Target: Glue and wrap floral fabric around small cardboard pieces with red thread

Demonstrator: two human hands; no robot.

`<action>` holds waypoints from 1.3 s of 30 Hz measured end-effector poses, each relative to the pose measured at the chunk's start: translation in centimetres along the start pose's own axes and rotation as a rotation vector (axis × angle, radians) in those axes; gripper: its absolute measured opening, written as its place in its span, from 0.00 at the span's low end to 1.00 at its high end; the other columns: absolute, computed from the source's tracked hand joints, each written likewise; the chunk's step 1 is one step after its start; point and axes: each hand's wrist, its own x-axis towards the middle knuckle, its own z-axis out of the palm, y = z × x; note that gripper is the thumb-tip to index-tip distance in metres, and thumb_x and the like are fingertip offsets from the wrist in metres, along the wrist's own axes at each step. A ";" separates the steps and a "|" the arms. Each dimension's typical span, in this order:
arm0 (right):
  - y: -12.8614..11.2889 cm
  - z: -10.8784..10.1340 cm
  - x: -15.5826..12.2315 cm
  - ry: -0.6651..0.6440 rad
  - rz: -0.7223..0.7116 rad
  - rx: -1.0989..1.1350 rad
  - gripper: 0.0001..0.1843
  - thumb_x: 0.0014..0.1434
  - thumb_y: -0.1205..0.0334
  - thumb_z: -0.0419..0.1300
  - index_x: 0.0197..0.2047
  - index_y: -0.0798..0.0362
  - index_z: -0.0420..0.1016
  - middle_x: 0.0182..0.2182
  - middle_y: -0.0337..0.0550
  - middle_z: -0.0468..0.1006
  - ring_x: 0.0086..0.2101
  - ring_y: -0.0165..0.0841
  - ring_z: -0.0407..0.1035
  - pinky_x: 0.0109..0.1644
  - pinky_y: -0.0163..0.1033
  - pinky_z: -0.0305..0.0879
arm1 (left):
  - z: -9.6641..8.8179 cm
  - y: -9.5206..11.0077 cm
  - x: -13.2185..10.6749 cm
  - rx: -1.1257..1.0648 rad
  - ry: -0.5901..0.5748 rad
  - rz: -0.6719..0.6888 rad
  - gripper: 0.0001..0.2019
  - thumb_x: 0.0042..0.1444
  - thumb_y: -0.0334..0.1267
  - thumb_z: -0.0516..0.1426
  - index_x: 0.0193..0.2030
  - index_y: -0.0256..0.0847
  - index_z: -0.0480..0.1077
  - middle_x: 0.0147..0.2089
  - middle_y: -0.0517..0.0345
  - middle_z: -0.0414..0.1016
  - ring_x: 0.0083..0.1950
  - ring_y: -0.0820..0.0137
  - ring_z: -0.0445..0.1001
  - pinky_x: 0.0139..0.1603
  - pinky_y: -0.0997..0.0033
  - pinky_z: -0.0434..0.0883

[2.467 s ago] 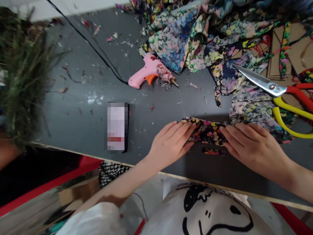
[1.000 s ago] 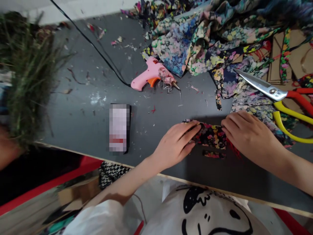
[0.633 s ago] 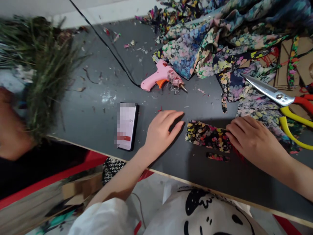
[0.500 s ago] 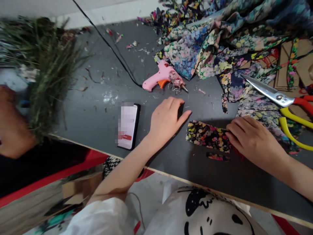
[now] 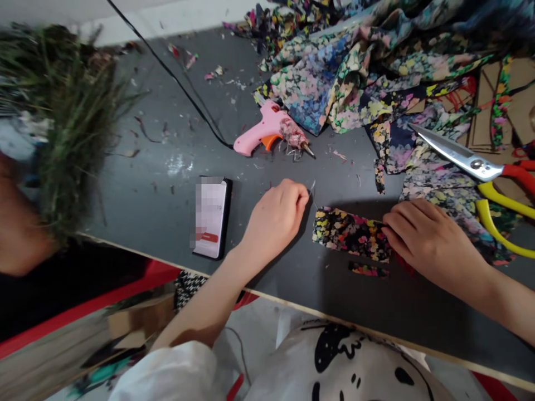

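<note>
My left hand [image 5: 278,214] is closed, thumb and fingers pressed together. From its fingertips pokes a thin, pale sliver, too fine to name. Just right of it lies a dark floral fabric strip [image 5: 351,234], flat on the table. The fingers of my right hand [image 5: 422,236] are curled down on the strip's right end, gripping it there. Something red shows under that palm, mostly hidden. Below the strip is a narrower fabric scrap [image 5: 368,270], apart from both hands.
A pink glue gun [image 5: 267,131] with a cord and a phone [image 5: 212,217] lie on the table. Large scissors [image 5: 472,161] rest on heaped floral fabric [image 5: 317,92] at right. Dried grass [image 5: 75,122] and another person's arm [image 5: 20,223] are at left.
My left hand has closed its spread thumb and fingers, and a thin pale sliver now shows at their tips. My right hand stays on the strip. The view has shifted slightly.
</note>
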 end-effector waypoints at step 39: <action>0.2 0.0 0.0 -0.007 -0.003 0.013 0.05 0.59 0.69 0.55 0.34 0.56 0.72 0.31 0.47 0.73 0.36 0.38 0.66 0.40 0.42 0.62 | 1.0 -0.6 0.1 -0.172 0.072 0.097 0.08 0.64 0.36 0.50 0.38 0.42 0.70 0.36 0.57 0.76 0.38 0.71 0.73 0.40 0.70 0.69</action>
